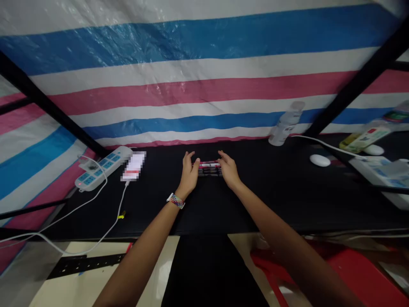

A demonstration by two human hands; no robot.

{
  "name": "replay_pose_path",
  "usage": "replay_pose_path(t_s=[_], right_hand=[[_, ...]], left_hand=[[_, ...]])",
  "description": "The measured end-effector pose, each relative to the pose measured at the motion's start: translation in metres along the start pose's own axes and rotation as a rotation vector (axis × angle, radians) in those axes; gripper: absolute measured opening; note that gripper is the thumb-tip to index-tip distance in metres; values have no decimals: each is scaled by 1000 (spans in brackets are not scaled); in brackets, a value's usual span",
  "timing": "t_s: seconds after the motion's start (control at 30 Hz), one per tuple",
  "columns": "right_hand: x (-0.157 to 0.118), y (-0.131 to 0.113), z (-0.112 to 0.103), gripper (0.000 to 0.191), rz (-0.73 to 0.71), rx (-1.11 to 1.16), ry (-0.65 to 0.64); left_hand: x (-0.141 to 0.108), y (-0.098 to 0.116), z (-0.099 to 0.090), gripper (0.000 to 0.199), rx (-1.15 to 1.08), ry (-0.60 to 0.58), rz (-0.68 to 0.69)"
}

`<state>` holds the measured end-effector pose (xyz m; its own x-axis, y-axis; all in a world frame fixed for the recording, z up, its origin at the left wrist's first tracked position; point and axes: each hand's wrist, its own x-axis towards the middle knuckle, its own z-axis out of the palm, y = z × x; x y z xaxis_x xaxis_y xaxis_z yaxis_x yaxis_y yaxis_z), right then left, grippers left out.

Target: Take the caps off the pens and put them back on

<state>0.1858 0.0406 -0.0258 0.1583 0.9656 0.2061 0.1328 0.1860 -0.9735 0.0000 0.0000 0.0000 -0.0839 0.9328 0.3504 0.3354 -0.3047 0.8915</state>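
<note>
Several pens (209, 169), pink, white and dark, lie side by side on the black tabletop (207, 204), stretching crosswise between my hands. My left hand (189, 175) holds their left ends, thumb against them and the other fingers pointing away from me. At the right ends, my right hand (229, 171) is curved round the pens in the same way. The pen tips are hidden behind my fingers. A colourful woven watch band (177, 200) circles my left wrist.
On the left are a white power strip (105, 168) and a phone (134, 166) with its charging cable. A clear bottle (286, 125), a white mouse (320, 160) and a tilted bottle of yellow liquid (367, 136) are on the right. A red stool (358, 273) stands below.
</note>
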Motion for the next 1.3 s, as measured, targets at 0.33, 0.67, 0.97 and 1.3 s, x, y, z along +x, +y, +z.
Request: replay_pose_path(t_s=[0.33,0.67,0.97,1.3], right_hand=[[-18,-5,-1,49,47,48,-34],[-21,-6,-6,53,4,90,-74],[-23,-2,-5,65,-93,-56,-101],[-26,-9,-7,63,-182,-154,-109]], left_hand=[[-13,8,-8,36,-39,-17,-45],[-22,13,-11,31,-44,-5,-45],[-22,12,-10,26,-75,18,-41],[-22,12,-9,21,-64,37,-23]])
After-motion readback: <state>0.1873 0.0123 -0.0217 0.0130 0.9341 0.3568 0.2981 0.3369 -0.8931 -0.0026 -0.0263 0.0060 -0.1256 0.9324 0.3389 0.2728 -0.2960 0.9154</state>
